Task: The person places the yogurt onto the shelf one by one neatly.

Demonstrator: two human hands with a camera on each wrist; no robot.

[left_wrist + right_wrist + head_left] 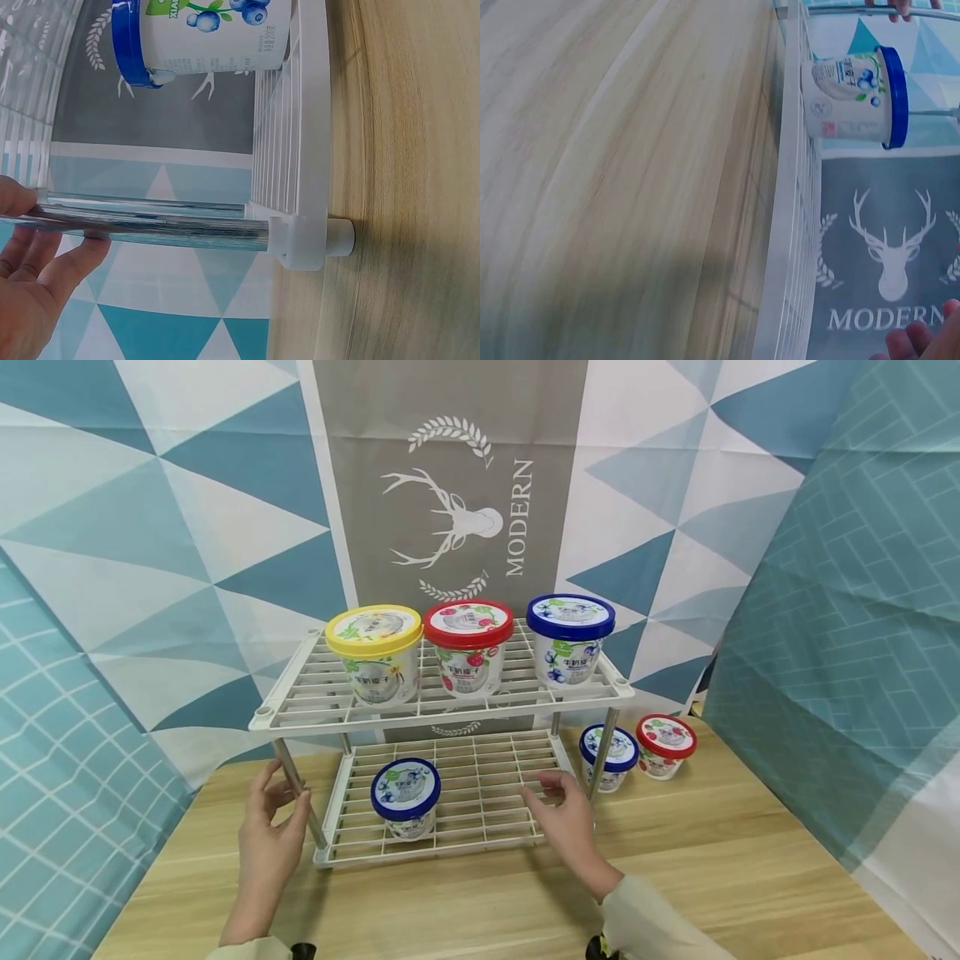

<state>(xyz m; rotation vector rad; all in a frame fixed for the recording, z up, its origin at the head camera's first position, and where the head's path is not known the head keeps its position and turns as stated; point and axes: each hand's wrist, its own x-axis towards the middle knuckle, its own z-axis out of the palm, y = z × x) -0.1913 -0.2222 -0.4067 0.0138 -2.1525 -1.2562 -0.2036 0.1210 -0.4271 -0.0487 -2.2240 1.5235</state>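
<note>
Wooden table [420, 914]; left hand [272, 839] grips rack's [442, 717] post [180, 231]; right hand [566, 818] empty, fingers apart; I fear a tug toppling rack-top tubs [468, 647].

A white two-tier rack [442, 717] with metal posts [604, 750] stands on the desk [465, 910]. From its middle in the head view, a yellow-lidded tub [382, 675] sits toward eleven o'clock, a red-lidded tub [469, 664] near twelve, the upper blue-lidded tub [570, 653] at two, the lower blue-lidded tub [406, 797] at seven, all upright.
</note>
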